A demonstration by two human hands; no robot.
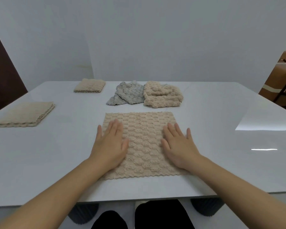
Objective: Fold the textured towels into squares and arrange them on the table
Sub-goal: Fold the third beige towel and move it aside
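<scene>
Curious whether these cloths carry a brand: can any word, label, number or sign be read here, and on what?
None to read: no text shows on the flat beige textured towel, the near folded beige towel, the far folded beige towel, the crumpled grey towel, the crumpled beige towel or the white table.

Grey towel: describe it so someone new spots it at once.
On the white table, look beyond the spread-out beige towel toward the far edge. The grey towel lies crumpled there, just left of a crumpled beige towel. It is the only cloth here that isn't beige.
</scene>
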